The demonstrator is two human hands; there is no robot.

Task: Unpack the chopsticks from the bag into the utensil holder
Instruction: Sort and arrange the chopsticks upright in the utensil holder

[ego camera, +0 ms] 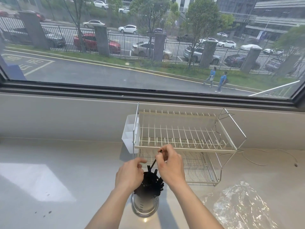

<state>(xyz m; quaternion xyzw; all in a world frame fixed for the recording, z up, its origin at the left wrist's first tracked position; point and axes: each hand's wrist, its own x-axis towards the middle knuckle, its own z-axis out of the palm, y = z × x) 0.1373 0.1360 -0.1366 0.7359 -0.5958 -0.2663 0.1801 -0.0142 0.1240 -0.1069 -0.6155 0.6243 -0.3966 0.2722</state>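
Counter (66, 162): carries all items.
Dish rack (184, 142): behind.
Bag (239, 205): clear, right, apparently emptied.
Utensil holder (145, 205): steel, upright, crowded with black chopsticks (152, 180).
Right hand (170, 164): grip pinching one chopstick, lowering it in likely next.
Left hand (130, 174): fingers curled at holder's rim; hold unclear.

The one camera sits on my head, so the view looks forward and down over the pale bench (66, 162) from above. It is wide-angle: straight lines bow near the edges. My forearms enter from 6 o'clock and my hands meet low of centre, close beneath the lens. The bench fills the lower half, the dish rack (186, 141) standing just right of centre. Toward 12 o'clock the view runs out through the window (148, 47) to the street, far off.
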